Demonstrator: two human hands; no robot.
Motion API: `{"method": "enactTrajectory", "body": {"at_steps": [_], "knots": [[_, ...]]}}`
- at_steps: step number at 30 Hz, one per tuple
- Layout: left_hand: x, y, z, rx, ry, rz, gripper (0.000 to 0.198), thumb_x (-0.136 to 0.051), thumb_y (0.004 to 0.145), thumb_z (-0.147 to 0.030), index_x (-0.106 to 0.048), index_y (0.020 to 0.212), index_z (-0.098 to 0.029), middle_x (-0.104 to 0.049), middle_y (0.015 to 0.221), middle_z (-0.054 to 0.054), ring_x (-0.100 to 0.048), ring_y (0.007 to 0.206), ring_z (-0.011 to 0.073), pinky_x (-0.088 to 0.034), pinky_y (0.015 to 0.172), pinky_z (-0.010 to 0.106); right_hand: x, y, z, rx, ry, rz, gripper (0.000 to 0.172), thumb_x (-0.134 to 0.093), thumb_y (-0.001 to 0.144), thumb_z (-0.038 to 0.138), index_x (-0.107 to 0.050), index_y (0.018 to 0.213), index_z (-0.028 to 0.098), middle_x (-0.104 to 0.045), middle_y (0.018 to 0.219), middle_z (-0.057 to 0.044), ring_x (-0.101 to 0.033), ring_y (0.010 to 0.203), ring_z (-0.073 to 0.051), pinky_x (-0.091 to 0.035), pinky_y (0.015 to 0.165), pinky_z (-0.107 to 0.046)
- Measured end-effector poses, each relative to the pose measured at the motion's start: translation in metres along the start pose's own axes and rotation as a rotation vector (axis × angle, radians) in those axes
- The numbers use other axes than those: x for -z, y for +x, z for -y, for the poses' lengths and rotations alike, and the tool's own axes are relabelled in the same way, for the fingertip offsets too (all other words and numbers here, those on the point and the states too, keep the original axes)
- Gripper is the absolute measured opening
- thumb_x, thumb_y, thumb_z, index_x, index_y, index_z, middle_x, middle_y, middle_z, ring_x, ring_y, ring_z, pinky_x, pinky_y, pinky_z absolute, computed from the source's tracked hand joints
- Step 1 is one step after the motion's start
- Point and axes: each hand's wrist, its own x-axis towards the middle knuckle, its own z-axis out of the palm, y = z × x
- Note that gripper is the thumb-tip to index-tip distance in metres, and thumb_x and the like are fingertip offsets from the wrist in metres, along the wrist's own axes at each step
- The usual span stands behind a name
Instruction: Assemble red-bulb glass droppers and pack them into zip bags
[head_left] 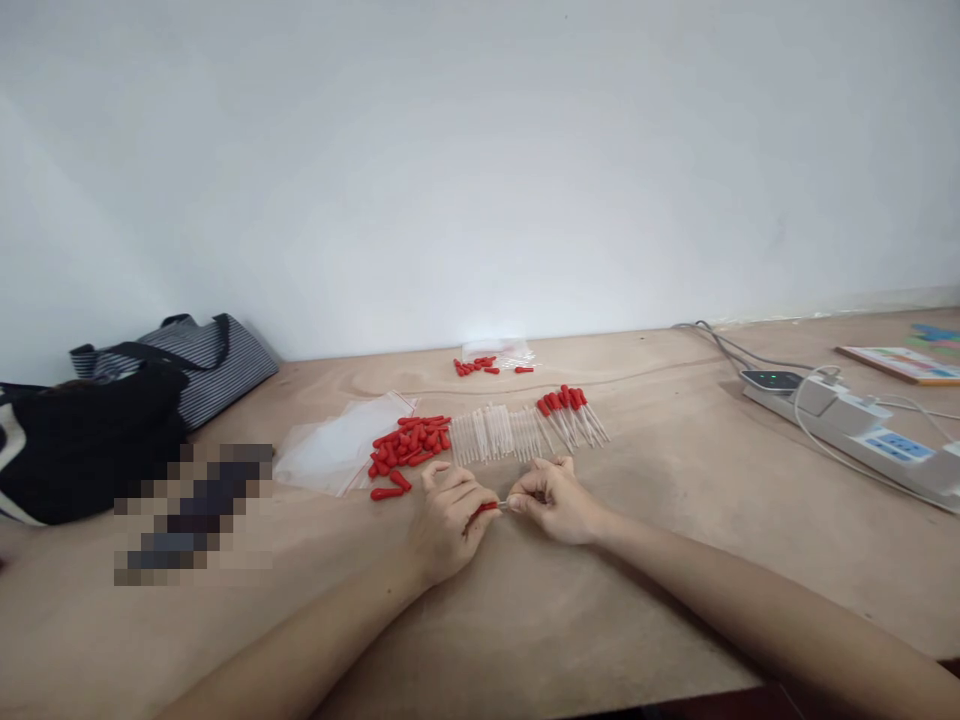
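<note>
Left hand (452, 512): grasping red bulb (487, 507)
Right hand (556, 505): pinching clear tube (504, 504)
Risk: tube (looks thin) may snap if I tilt toward counter's (570, 640) front edge

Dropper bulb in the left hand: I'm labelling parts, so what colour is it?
The dropper bulb is red, as the head view shows.

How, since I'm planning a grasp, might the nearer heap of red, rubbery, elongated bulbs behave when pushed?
The red bulbs have rounded, tapering sides, so they'd likely roll. Their rubbery look suggests they'd squeeze. Piled loosely, they may tumble.
</note>
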Motion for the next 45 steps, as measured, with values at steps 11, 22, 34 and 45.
{"method": "enactTrajectory", "body": {"at_steps": [11,22,34,45], "knots": [[0.008,0.004,0.009,0.026,0.022,-0.059,0.011,-0.054,0.08,-0.029,-0.061,0.073,-0.025,-0.066,0.066,-0.005,-0.054,0.071,0.0149,-0.018,0.087,0.041,0.011,-0.002,-0.004,0.061,-0.066,-0.005,0.026,-0.042,0.085,0.035,-0.063,0.076,0.023,-0.063,0.07,0.001,-0.047,0.08,-0.016,-0.019,0.084,-0.042],[0.007,0.003,0.005,-0.002,0.036,-0.034,0.012,-0.05,0.081,-0.025,-0.059,0.073,-0.022,-0.065,0.066,-0.004,-0.053,0.071,0.0151,-0.018,0.088,0.042,0.013,-0.002,-0.003,0.187,-0.168,-0.034,0.025,-0.043,0.086,0.032,-0.063,0.075,0.022,-0.064,0.071,0.001,-0.046,0.076,-0.014,-0.02,0.079,-0.036],[0.005,0.0,0.022,0.228,0.128,-0.026,0.04,-0.054,0.078,-0.038,-0.046,0.114,-0.023,-0.062,0.101,0.006,-0.051,0.093,0.023,-0.022,0.084,0.042,0.038,0.007,-0.03,-0.107,-0.289,-0.394,0.025,-0.043,0.08,0.029,-0.067,0.082,0.024,-0.067,0.081,-0.004,-0.052,0.081,-0.02,-0.022,0.078,-0.037],[0.004,0.0,0.023,0.222,0.182,-0.008,0.028,-0.053,0.078,-0.029,-0.051,0.106,-0.024,-0.062,0.099,0.003,-0.051,0.095,0.0236,-0.022,0.083,0.042,0.046,0.031,-0.064,-0.536,-0.291,-0.616,0.024,-0.046,0.076,0.031,-0.065,0.087,0.023,-0.067,0.074,-0.004,-0.058,0.08,-0.022,-0.023,0.083,-0.039]]}}
